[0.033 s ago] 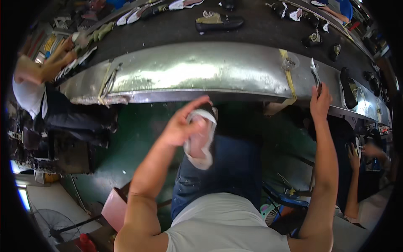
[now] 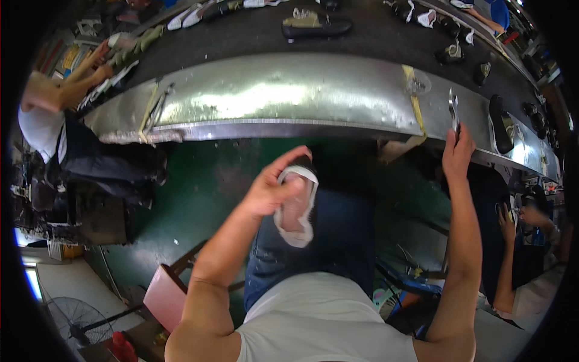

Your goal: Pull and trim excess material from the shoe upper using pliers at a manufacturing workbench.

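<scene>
My left hand (image 2: 274,188) is closed round the toe end of a shoe upper (image 2: 295,220) with a pinkish inside and white lining edges. It is held above my lap, its thumb lying inside the opening. At the right, my right hand (image 2: 458,149) grips the handles of a pair of metal pliers (image 2: 453,105), whose jaws point away from me over the metal ledge (image 2: 253,90). Just right of the pliers, a dark shoe (image 2: 500,123) lies on the ledge. Farther off, a black shoe with an olive upper (image 2: 316,27) rests on the dark belt.
Several shoes and uppers line the dark belt (image 2: 241,42). A clear round dish (image 2: 419,83) and yellow tape sit on the ledge. One co-worker (image 2: 45,133) handles shoes at the left; another's hands (image 2: 508,223) show at right. A pink panel (image 2: 164,292) and fan (image 2: 72,323) stand lower left.
The shoe upper in my left hand has shifted slightly right and nearer to me. My right hand with the pliers has dipped a little toward me.
</scene>
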Demonstrator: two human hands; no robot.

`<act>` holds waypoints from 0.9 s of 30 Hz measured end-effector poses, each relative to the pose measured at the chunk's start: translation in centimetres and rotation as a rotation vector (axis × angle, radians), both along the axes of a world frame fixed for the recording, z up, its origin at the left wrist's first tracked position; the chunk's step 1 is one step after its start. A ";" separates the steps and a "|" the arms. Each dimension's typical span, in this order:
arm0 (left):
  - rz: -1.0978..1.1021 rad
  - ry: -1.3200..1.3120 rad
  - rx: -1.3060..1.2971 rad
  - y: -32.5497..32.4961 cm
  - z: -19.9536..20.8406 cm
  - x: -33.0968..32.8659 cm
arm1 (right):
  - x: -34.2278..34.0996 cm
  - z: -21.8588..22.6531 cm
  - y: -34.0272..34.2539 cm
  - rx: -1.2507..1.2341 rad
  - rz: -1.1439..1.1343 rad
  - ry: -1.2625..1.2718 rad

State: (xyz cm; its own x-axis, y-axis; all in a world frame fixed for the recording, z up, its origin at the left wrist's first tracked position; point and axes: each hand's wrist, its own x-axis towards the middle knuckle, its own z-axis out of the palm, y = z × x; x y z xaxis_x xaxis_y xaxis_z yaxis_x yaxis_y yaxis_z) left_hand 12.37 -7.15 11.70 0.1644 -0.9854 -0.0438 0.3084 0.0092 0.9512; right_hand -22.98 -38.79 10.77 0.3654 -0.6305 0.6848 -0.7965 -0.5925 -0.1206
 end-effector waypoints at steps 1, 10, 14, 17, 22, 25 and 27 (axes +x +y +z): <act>0.017 0.100 0.064 1.3 -2.6 -2.3 | 0.3 0.0 4.4 0.007 0.073 -0.083; -0.003 0.132 0.262 3.5 -9.7 -8.3 | 0.4 -2.9 29.4 1.883 0.430 -0.339; -0.057 0.133 0.259 4.0 -10.2 -8.4 | 1.9 -3.7 29.9 2.000 0.510 -0.290; -0.065 0.131 0.263 4.0 -10.1 -8.6 | 3.0 -4.3 30.3 2.074 0.416 -0.373; -0.113 0.063 0.260 4.0 -9.2 -8.1 | 3.9 -3.3 30.4 2.011 0.437 -0.460; -0.189 0.116 0.195 3.8 -9.6 -7.5 | 3.2 -2.4 30.0 2.436 0.403 -1.185; -0.228 0.071 0.236 3.3 -9.7 -8.0 | 3.0 -2.3 29.8 2.344 0.345 -0.868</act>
